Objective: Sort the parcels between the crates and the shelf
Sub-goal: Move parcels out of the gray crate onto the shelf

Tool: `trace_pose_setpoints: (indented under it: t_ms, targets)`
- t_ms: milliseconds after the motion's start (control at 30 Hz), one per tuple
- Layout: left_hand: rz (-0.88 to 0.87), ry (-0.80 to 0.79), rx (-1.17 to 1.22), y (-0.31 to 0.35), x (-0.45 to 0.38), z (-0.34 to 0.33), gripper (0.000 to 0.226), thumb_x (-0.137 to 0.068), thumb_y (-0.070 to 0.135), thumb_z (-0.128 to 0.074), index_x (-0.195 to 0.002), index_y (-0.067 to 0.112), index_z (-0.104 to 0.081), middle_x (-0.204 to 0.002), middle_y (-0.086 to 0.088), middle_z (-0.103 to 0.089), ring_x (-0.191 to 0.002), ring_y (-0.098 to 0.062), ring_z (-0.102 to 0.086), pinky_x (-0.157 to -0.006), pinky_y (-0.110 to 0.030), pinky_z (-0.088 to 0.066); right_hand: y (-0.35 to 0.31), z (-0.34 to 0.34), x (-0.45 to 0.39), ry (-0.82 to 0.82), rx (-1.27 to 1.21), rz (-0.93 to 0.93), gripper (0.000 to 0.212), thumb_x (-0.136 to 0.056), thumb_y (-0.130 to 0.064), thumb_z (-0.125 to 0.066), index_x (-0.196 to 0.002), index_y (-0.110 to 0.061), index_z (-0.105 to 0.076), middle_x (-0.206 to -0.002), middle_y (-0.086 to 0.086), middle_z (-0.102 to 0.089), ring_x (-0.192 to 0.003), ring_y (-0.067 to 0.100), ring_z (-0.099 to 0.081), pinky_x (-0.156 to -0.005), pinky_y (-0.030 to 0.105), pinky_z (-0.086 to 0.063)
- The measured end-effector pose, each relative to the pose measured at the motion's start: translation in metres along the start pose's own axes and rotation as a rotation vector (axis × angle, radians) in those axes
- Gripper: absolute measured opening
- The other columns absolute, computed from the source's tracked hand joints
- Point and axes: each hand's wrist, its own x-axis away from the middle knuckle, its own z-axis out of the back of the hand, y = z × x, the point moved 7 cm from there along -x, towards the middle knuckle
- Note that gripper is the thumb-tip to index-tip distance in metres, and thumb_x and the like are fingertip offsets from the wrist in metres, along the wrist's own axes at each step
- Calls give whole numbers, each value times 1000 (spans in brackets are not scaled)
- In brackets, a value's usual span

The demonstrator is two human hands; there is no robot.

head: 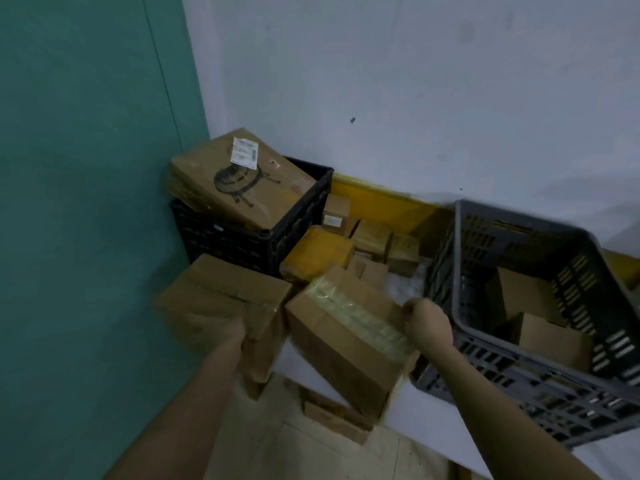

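Gripping two boxes: left hand (pixel 231 336) grip holds the blurry box (pixel 221 303) at 9 o'clock, right hand (pixel 428 325) grip pinches the taped box (pixel 341 327), grey crate (pixel 460 344) at 3 o'clock.

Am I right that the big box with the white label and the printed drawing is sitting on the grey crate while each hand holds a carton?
Not quite. In the head view that labelled box rests on the black crate, not the grey crate. The left hand and right hand each hold a carton.
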Motion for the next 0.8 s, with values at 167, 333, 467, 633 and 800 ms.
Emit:
trace_pose_setpoints:
  t_ms: [167, 333, 467, 633, 800]
  targets:
    - [-415, 117, -624, 82, 156, 10, 86, -91, 55, -59, -158, 27, -12, -160, -20, -7, -144, -42, -13, -113, -56, -23, -5, -28, -18, -162, 218, -78, 41, -95, -5, -53, -134, -14, -44, -147, 14, -30, -137, 38, -26, -105, 62, -36]
    - [-831, 43, -947, 84, 131, -9, 56, -99, 53, -39, -150, 29, -42, -159, -13, -30, -146, -37, -24, -114, -66, -18, -65, -48, -10, -118, 199, 193, 47, -101, -33, -47, -145, -22, -37, -157, 10, -25, -149, 36, -15, -114, 71, -15]
    - [-993, -93, -1081, 88, 125, -24, 68, -92, 61, -12, -151, 36, -38, -161, -4, -30, -149, -28, -22, -115, -64, -15, -81, -82, -6, -228, 79, 227, 68, -99, -65, -22, -158, -33, -15, -168, -1, 1, -153, 33, 11, -115, 71, 5]
    - [-1095, -223, -1158, 102, 119, -31, 69, -92, 60, 0, -154, 42, -22, -164, 9, -20, -152, -18, -14, -118, -61, -11, -81, -91, 0, -175, 84, 287, 75, -94, -73, -15, -159, -38, -4, -167, -10, 10, -151, 27, 23, -115, 64, 18]
    - [-1094, -286, -1232, 100, 117, -41, 70, -89, 62, 10, -155, 46, -8, -165, 15, -5, -153, -16, -3, -119, -59, -3, -73, -95, 14, -192, 94, 359, 74, -90, -75, -13, -157, -44, -10, -162, -20, 10, -151, 20, 23, -114, 56, 22]
